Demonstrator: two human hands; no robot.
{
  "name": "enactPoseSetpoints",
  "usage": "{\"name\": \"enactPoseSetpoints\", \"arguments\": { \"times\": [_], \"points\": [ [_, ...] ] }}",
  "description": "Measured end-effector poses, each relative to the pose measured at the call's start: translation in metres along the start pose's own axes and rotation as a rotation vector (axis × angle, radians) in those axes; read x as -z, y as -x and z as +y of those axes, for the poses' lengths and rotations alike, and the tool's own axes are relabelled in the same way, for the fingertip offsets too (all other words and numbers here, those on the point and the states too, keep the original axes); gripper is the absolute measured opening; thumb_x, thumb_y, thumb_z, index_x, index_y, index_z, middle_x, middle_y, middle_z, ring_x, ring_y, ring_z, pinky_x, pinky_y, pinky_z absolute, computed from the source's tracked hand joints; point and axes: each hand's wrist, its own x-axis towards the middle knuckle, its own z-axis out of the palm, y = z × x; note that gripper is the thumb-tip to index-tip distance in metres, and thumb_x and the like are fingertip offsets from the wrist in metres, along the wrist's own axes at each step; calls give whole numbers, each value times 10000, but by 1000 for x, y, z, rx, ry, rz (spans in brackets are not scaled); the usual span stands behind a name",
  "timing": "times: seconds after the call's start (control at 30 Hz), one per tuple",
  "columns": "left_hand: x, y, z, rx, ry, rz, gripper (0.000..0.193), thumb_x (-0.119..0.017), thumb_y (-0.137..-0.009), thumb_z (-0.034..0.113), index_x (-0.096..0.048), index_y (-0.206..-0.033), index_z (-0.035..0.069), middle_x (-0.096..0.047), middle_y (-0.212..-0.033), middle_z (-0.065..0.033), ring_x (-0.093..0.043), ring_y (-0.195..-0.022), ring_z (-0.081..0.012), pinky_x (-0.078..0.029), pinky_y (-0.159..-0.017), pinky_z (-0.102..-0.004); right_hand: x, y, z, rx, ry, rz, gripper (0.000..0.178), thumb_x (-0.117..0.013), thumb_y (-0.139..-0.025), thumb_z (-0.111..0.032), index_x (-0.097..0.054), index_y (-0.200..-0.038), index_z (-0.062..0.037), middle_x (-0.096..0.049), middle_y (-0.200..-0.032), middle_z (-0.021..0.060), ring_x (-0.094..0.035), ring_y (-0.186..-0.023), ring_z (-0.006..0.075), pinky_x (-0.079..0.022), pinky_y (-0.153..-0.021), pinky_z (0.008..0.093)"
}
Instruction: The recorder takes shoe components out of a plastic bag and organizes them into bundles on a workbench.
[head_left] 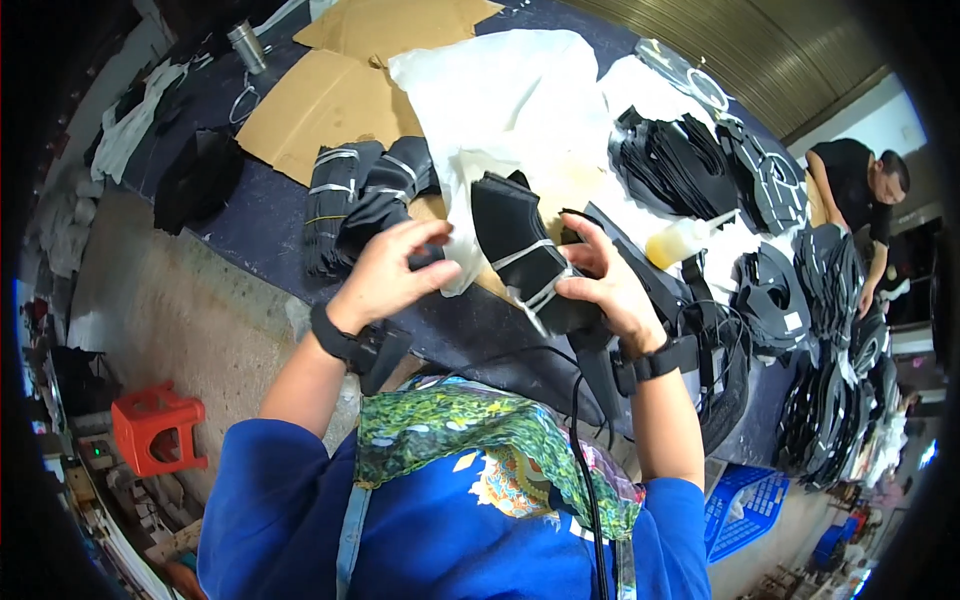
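A curved bundle of stacked black fabric pieces [507, 220], tied with white strips, is tilted in front of me. My right hand [612, 285] is at its lower right edge, thumb and fingers curled around that side near the strips. To the left of the bundle, my left hand [395, 268] is raised with its fingers apart and nothing in it; its fingertips are slightly blurred. Two more tied black bundles, a left one [332, 205] and a right one [390, 190], lie just beyond my left hand.
White plastic sheeting [520, 90] and flattened cardboard [315, 110] cover part of the dark table. A bottle of yellow liquid [672, 245] lies at right, among black stacks [675, 165]. A person [855, 185] works at far right. A red stool [158, 428] and blue crate [745, 510] stand below.
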Motion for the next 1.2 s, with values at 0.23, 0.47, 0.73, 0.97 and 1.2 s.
{"name": "enactPoseSetpoints", "arguments": {
  "times": [0.23, 0.47, 0.73, 0.97, 1.2],
  "points": [
    [-77, -23, 24, 145, 1284, -483, 701, -487, -783, 525, -353, -1217, -10, -442, -1183, -95, -410, -1107, -182, -326, -935, -324, -9, 37, 25, -26, -617, -70, 541, -584, -766, -146, -358, -1241, -16, -476, -1158, 72, -471, -1018, 143, -345, -887, 251],
    [-116, -38, 35, 485, 1434, -459, 312, -588, -791, 279, -542, -992, 45, -600, -884, -50, -590, -787, -147, -493, -718, -312, -1, 65, 36, 148, 161, 294, 423, -585, -787, -158, -431, -1146, 4, -505, -1061, 94, -483, -985, 166, -370, -866, 271],
    [-138, -40, 45, 451, 1299, -433, 198, -584, -799, 181, -570, -949, 53, -596, -880, -24, -567, -763, -93, -467, -677, -248, 0, 79, 25, 168, 282, 340, 218, -626, -735, -99, -540, -909, -1, -537, -702, 24, -495, -611, 91, -425, -589, 225],
    [-145, -42, 44, 479, 1302, -279, 231, -570, -802, 223, -559, -959, 54, -598, -882, -30, -576, -800, -121, -473, -720, -270, 2, 99, 20, 262, 231, 334, 56, -534, -772, -60, -533, -749, -10, -505, -593, 15, -476, -525, 76, -383, -488, 219],
    [-144, -39, 64, 596, 1484, -141, 193, -579, -778, 155, -569, -882, -6, -607, -800, -69, -606, -668, -154, -519, -583, -294, 14, 134, 18, 328, 407, 207, 112, -597, -720, -123, -559, -697, -19, -559, -651, 84, -535, -635, 230, -421, -594, 310]
  ]
}}
